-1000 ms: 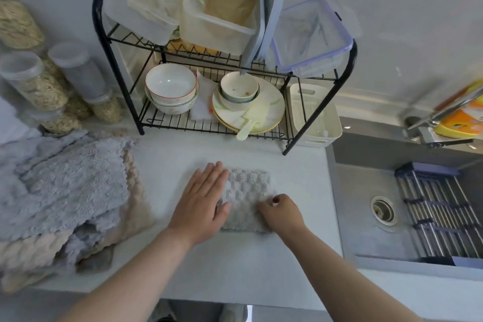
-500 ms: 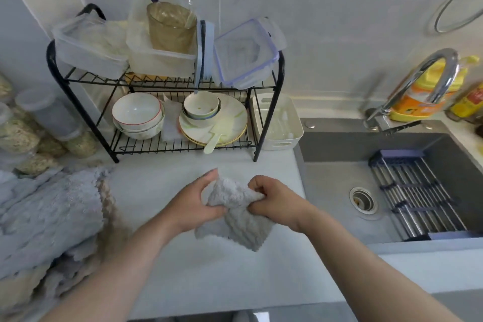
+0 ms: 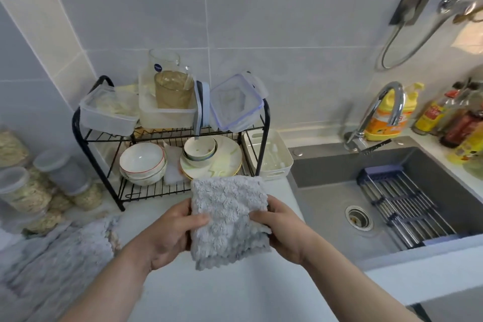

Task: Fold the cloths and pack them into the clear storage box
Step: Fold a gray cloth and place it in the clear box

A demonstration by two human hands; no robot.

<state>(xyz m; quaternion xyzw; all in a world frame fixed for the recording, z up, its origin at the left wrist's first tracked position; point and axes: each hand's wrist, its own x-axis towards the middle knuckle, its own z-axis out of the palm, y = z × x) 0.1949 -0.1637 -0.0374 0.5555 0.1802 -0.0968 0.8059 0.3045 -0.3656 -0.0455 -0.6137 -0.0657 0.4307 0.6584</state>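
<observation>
Both hands are up over the pale countertop, a folded grey cloth held between them: plush, fluffy pile, roughly square, with a scalloped lower edge. The left hand curls its thumb over the front, fingers behind. The right hand pinches the opposite edge. Beyond, the clear storage box with its blue-rimmed lid leans on the top shelf of the black wire rack. A heap of fuzzy cloths lies at the left.

Folded grey cloth held above the white counter, gripped at its left edge by the left hand and at its right edge by the right hand, unfolded cloths piled at left, black dish rack behind, grey sink at right.
</observation>
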